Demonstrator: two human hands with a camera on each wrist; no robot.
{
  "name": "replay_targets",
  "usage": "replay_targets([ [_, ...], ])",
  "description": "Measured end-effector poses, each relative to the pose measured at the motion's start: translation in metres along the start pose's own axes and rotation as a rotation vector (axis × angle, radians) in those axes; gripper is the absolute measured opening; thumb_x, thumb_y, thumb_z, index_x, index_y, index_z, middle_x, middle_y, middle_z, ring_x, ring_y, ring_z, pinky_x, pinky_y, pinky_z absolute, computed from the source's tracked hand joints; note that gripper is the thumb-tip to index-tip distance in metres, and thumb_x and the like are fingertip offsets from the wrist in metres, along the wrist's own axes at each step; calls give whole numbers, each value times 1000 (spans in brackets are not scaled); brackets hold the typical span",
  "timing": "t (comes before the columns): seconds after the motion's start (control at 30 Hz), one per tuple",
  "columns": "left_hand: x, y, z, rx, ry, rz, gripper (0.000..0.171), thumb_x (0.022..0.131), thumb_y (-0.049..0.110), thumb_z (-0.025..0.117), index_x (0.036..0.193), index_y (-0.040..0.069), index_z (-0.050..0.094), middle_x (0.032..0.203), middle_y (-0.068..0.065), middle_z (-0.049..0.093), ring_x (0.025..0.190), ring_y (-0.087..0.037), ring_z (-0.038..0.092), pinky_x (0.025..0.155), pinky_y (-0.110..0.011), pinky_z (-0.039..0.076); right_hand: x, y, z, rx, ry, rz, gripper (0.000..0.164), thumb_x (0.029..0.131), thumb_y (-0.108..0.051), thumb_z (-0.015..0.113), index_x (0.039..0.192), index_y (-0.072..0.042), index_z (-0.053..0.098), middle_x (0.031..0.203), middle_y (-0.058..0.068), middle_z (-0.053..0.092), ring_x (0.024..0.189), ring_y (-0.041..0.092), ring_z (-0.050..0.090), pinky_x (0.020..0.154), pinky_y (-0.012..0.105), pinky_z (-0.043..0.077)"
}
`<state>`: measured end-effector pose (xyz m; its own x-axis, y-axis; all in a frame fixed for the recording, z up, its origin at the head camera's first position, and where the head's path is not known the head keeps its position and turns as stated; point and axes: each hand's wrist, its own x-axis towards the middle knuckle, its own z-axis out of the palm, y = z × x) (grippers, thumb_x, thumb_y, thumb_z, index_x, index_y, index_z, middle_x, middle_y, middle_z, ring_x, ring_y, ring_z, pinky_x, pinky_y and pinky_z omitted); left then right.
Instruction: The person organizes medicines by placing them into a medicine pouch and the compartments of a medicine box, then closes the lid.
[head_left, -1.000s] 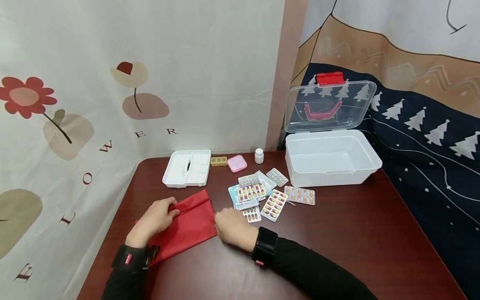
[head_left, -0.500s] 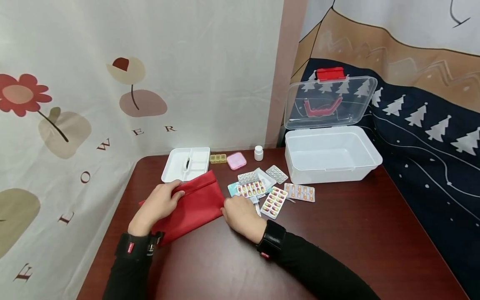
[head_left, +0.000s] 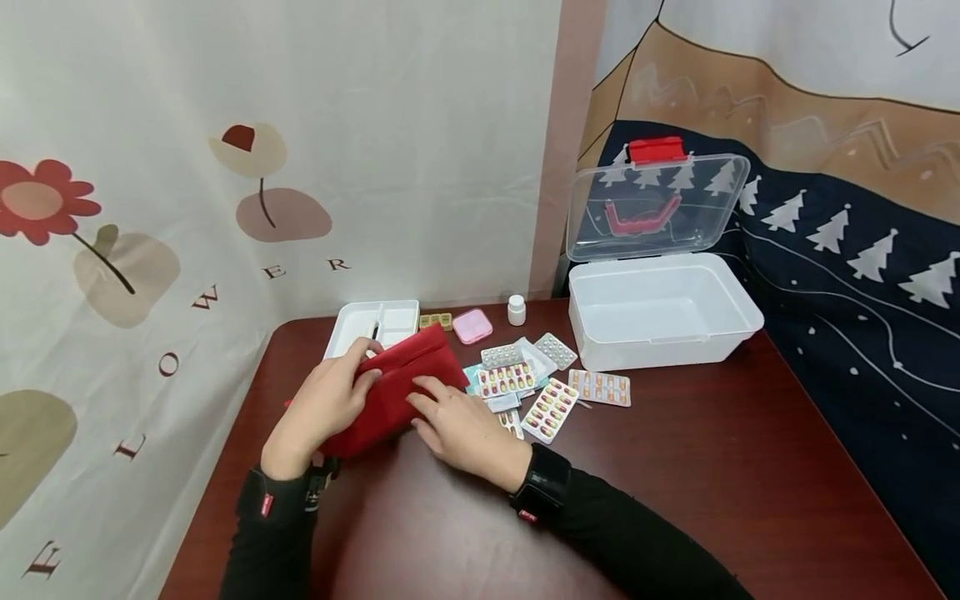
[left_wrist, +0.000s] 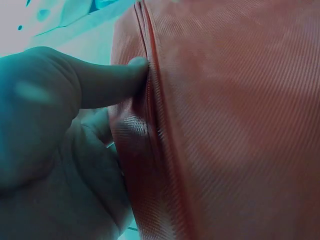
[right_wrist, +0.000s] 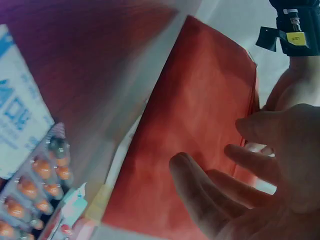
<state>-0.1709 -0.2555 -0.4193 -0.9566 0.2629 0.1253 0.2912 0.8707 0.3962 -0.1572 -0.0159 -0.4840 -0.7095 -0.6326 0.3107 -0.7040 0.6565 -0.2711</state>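
Observation:
A red zippered fabric pouch [head_left: 420, 357] is tilted up over the near side of the table in the head view. My left hand [head_left: 322, 404] pinches its top edge; in the left wrist view the thumb presses beside the zipper [left_wrist: 156, 107], and the pouch hides part of the other fingers. My right hand [head_left: 472, 432] lies with loosely bent, spread fingers against the pouch's front. From the right wrist view, those fingers [right_wrist: 192, 182] reach across the pouch's red face, holding nothing between them.
Several blister packs of pills [head_left: 550, 410] lie right of the pouch. Behind are a white compartment case [head_left: 352, 325], a small yellow pill box [head_left: 437, 321], a pink case [head_left: 473, 326] and a white bottle [head_left: 516, 310]. A white bin [head_left: 660, 350] with its clear lid raised stands back right.
The pouch has been lifted and moved away from me toward the compartment case, now overlapping it. My right hand has let go of the pouch's right corner and spread its fingers over the front.

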Motion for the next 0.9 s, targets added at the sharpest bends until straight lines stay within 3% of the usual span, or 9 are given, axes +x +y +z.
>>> replay_targets([
  [0.13,1,11,-3,-4,19,41,39,104,11,73,137,15,54,106,-15,79,79,-22,74,77,-49,68,2,-2,0,21,25,-38,47,107,-31,71,153,-17,65,170,6,49,137,23,67,102,37,64],
  [0.3,2,18,-3,-4,28,77,20,103,6,72,122,11,74,111,-12,80,95,-28,75,91,-54,66,5,-3,1,16,73,-72,48,108,-29,69,154,-17,64,176,5,42,131,22,68,101,35,63],
  [0.4,1,19,-3,-2,-1,88,22,103,4,71,122,6,80,117,-13,81,105,-31,76,99,-55,64,7,-2,3,14,78,-86,46,108,-28,67,153,-17,64,178,5,41,129,22,69,102,36,63],
  [0.67,-2,24,-5,-13,-155,75,41,102,1,61,142,3,72,139,-18,75,125,-37,71,112,-60,56,8,5,7,12,36,-70,50,108,-26,68,156,-14,61,176,6,44,131,22,70,111,37,58],
  [0.9,-1,27,-8,-2,-157,83,42,100,-2,62,142,-1,72,138,-21,75,125,-40,72,112,-60,57,9,3,8,-25,58,-116,46,109,-26,66,154,-15,63,162,6,58,139,20,66,116,34,55],
])
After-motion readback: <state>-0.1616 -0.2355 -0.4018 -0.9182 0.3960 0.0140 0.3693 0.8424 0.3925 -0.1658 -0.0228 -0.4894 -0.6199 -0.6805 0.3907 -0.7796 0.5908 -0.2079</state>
